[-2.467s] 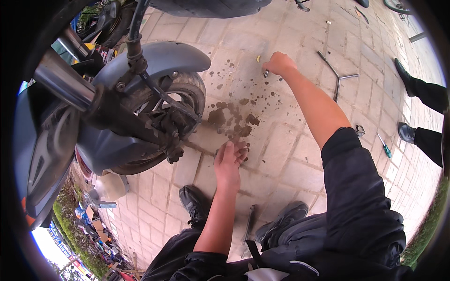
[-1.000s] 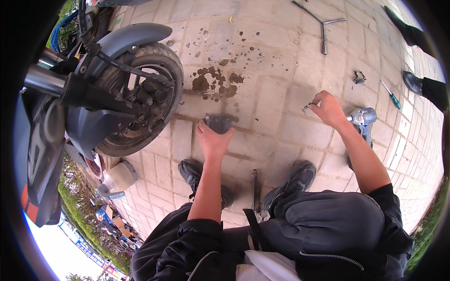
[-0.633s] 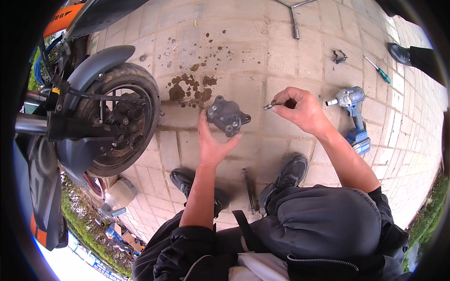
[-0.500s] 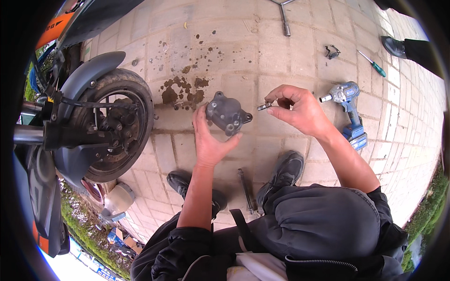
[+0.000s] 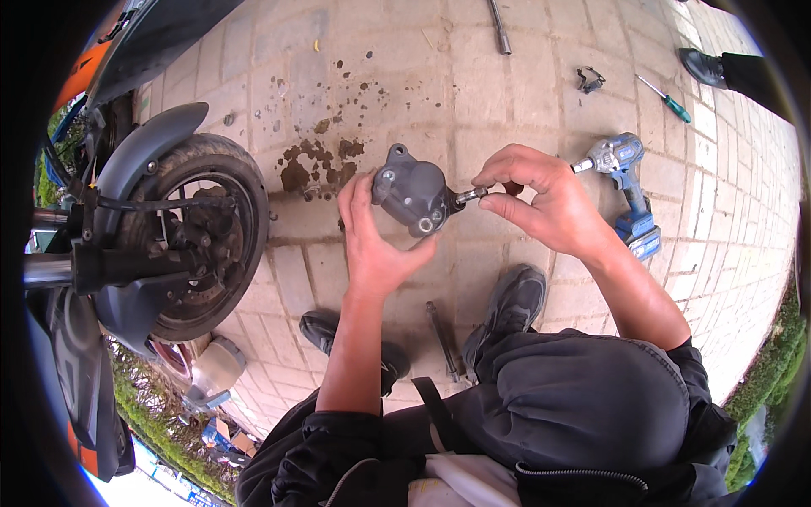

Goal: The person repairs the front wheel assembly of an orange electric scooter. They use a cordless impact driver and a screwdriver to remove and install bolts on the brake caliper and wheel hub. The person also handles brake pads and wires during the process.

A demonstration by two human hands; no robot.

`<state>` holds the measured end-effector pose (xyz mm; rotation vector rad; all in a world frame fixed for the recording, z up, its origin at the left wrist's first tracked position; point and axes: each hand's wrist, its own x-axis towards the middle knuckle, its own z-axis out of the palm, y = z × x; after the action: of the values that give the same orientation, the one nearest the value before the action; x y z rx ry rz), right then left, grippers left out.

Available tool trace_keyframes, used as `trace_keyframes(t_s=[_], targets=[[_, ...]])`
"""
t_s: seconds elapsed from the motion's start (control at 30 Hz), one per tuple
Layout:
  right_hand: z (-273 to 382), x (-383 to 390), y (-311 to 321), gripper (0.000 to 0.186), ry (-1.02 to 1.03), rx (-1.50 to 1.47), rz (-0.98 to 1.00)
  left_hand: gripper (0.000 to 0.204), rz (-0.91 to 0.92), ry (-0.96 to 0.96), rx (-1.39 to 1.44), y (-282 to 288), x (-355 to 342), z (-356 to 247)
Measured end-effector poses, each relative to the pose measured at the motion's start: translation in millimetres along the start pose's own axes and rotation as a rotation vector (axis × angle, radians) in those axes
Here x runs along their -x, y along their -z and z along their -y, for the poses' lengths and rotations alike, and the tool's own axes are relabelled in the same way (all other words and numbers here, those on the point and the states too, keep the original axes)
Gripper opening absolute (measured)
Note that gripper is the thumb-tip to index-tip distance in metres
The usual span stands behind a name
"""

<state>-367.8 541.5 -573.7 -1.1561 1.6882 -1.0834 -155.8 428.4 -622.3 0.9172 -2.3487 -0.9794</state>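
Note:
My left hand (image 5: pixel 372 245) grips a dark grey metal casting (image 5: pixel 412 193) from its left and near side, thumb along the near edge. The casting has a domed round housing and several bolt lugs, and is held up off the paving. Between the thumb and fingertips of my right hand (image 5: pixel 545 201) is a small silver cylindrical piece (image 5: pixel 471 195); I cannot tell whether it is a bolt or a socket. Its left end meets the lug on the casting's right side. Whether it sits inside the lug's hole is too small to tell.
A motorcycle's front wheel (image 5: pixel 254 245) stands at left. Right of my hands lie a blue cordless impact wrench (image 5: pixel 627 179), a green-handled screwdriver (image 5: pixel 676 108) and a black clip (image 5: pixel 590 80). A metal wrench (image 5: pixel 500 32) lies far off, a rod (image 5: pixel 442 342) between my shoes. Another person's shoe (image 5: pixel 702 68) shows.
The silver piece in my right hand has come left against the casting's right lug. My left hand has tilted the casting slightly and raised it nearer. The whole view has shifted a little.

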Motion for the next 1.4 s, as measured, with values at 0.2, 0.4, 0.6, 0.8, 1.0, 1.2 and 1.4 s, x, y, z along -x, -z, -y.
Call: trace_keyframes(t_s=[0.2, 0.4, 0.6, 0.8, 1.0, 1.2, 1.4], targets=[[9.2, 2.7, -15.2, 0.026, 0.218, 0.101, 0.04, 0.097, 0.0, 0.006, 0.008, -0.3, -2.2, -7.8], [5.8, -2.6, -21.8, 0.027, 0.361, 0.168, 0.063, 0.096, 0.014, -0.003, -0.007, -1.7, -0.7, -8.4], [3.1, -5.3, -22.9, 0.027, 0.45, 0.253, 0.099, 0.097, 0.019, -0.029, -0.021, -3.6, 1.2, -5.8], [3.6, -6.7, -22.6, 0.026, 0.419, 0.303, 0.122, 0.098, 0.045, -0.018, -0.043, -3.4, 2.3, -5.0], [3.3, -8.9, -20.4, 0.024, 0.35, 0.333, 0.162, 0.099, 0.072, 0.03, -0.039, -5.9, 3.9, -4.6], [6.8, -10.4, -23.8, 0.024, 0.34, 0.46, 0.114, 0.099, 0.061, 0.016, -0.038, -6.6, 3.6, -2.5], [6.2, -9.3, -30.5, 0.028, 0.249, 0.615, 0.136, 0.096, 0.087, 0.032, -0.078, -6.8, 5.2, -1.8]])
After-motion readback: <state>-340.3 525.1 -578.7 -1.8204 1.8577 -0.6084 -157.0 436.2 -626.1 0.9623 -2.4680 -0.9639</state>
